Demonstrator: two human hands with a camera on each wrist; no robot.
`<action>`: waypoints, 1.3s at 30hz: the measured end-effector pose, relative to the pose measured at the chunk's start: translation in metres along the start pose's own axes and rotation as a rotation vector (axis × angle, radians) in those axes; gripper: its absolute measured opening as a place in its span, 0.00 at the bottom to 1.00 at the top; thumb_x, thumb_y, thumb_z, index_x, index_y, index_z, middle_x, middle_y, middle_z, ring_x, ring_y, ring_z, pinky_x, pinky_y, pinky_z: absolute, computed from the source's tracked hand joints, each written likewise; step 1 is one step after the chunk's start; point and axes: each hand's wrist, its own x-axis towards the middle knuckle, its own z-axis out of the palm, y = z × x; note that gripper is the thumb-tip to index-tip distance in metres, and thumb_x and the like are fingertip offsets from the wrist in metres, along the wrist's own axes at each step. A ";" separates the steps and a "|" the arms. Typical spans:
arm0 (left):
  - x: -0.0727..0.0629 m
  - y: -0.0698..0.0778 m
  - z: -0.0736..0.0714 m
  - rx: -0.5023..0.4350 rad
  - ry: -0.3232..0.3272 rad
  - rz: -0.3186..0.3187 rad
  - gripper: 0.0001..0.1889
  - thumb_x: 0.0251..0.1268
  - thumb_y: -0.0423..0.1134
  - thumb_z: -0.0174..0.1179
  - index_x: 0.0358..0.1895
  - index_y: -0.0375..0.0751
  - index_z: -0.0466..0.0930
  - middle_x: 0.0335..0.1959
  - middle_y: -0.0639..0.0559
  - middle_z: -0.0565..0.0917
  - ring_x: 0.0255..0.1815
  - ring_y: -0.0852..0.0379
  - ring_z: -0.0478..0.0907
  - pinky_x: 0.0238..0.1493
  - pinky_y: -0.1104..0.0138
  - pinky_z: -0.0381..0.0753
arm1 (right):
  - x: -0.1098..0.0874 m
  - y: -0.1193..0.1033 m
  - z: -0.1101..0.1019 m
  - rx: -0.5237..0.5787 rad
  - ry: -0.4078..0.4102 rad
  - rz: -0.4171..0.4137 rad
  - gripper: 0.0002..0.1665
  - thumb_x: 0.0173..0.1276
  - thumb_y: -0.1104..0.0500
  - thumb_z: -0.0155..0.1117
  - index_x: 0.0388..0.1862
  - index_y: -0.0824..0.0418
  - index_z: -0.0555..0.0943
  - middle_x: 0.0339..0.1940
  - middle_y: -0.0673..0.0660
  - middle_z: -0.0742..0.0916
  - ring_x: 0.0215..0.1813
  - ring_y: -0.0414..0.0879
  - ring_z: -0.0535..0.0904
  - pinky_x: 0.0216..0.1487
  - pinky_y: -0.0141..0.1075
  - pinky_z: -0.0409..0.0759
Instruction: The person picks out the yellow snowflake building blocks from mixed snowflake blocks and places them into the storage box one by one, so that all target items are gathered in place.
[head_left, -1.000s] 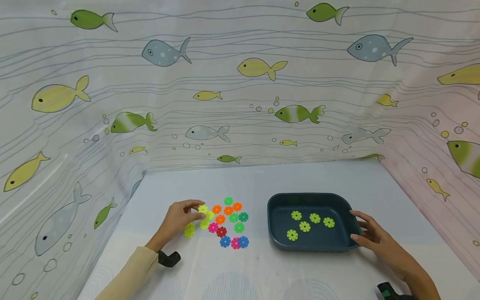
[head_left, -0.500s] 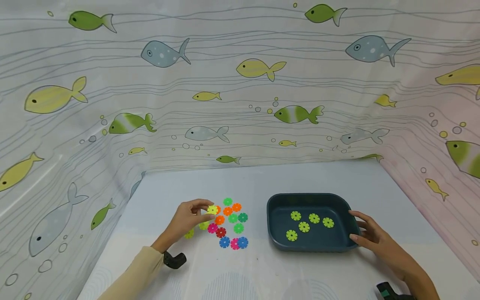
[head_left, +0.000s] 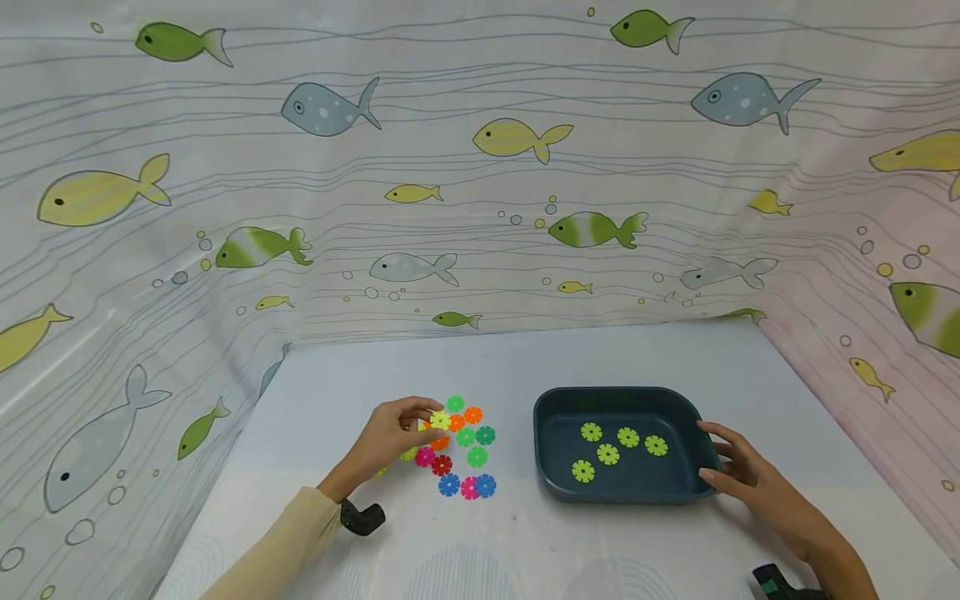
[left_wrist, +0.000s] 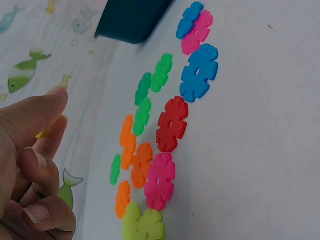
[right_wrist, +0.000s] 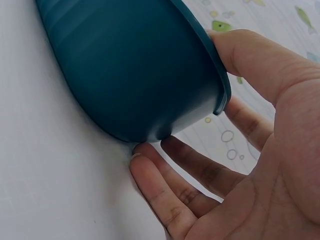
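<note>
My left hand pinches a yellow flower-shaped plastic disc between thumb and fingers, raised over the loose discs. In the left wrist view that hand hides most of the held disc. A dark teal rectangular tray stands to the right, with several yellow discs lying flat inside. My right hand holds the tray's right end. The right wrist view shows its thumb at the rim and other fingers against the underside of the tray wall.
Between left hand and tray lie loose discs: orange ones, green ones, a red one, pink and blue ones. Yellow discs sit partly under the left hand. Fish-print sheeting walls the white table.
My left hand has lifted a yellow disc from the left side of the group and carried it rightward. The right hand and tray stay in place.
</note>
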 end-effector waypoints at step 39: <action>0.016 0.027 0.026 0.023 -0.065 0.072 0.19 0.60 0.51 0.76 0.54 0.60 0.85 0.43 0.59 0.85 0.24 0.57 0.69 0.22 0.70 0.67 | 0.000 0.001 0.000 0.009 -0.001 -0.007 0.46 0.79 0.50 0.62 0.85 0.41 0.48 0.78 0.73 0.56 0.72 0.74 0.62 0.58 0.61 0.76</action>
